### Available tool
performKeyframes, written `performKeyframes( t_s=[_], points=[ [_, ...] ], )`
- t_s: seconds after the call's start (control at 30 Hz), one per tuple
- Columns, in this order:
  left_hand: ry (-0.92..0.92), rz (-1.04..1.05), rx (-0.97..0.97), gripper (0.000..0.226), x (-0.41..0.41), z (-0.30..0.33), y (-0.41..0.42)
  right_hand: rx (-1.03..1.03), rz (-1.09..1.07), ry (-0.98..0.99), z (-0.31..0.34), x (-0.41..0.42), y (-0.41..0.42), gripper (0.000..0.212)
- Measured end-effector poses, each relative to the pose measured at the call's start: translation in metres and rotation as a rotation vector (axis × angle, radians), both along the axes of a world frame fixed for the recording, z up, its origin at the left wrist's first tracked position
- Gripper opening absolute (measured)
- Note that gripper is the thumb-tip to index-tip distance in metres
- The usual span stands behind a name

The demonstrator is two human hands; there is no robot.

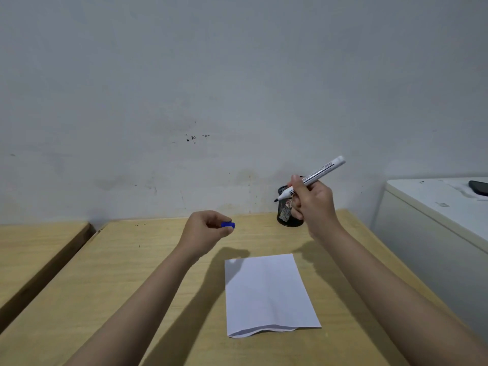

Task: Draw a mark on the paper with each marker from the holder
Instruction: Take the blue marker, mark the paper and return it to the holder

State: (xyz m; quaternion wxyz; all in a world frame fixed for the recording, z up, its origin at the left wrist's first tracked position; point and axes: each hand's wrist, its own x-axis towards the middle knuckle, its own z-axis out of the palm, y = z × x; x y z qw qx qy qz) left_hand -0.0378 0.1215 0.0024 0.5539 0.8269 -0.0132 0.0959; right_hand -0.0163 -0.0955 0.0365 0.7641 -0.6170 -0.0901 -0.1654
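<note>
My right hand (pixel 314 204) holds an uncapped white marker (pixel 322 171) in the air, its dark tip pointing left and down in front of the black mesh holder (pixel 286 215). My left hand (pixel 203 231) is closed on the marker's blue cap (pixel 227 224), raised above the desk to the left of the holder. A blank white sheet of paper (pixel 266 291) lies flat on the wooden desk (pixel 132 273), below and between both hands. My right hand hides much of the holder, so its contents cannot be seen.
A second wooden desk (pixel 34 249) stands to the left across a narrow gap. A white cabinet (pixel 433 215) with a dark phone (pixel 479 187) on top stands to the right. A grey wall rises right behind the desk.
</note>
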Motion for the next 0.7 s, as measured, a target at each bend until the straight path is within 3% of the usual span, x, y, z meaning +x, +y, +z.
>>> performKeyframes(
  t_s=[0.27,0.47,0.57,0.7],
  points=[
    [0.238,-0.044,0.328,0.017,0.053,-0.053,-0.003,-0.165,-0.028,0.076,-0.048,0.005,0.014,0.032],
    [0.282,-0.083,0.412,0.035,0.064,-0.071,-0.002,-0.188,-0.001,0.1,-0.062,0.013,0.029,0.027],
    [0.263,-0.063,0.237,0.048,0.06,-0.074,0.004,-0.22,-0.006,0.123,-0.067,0.017,0.041,0.028],
    [0.217,-0.051,0.106,0.037,0.038,-0.074,0.019,-0.114,0.04,0.23,-0.075,0.02,0.06,0.024]
  ],
)
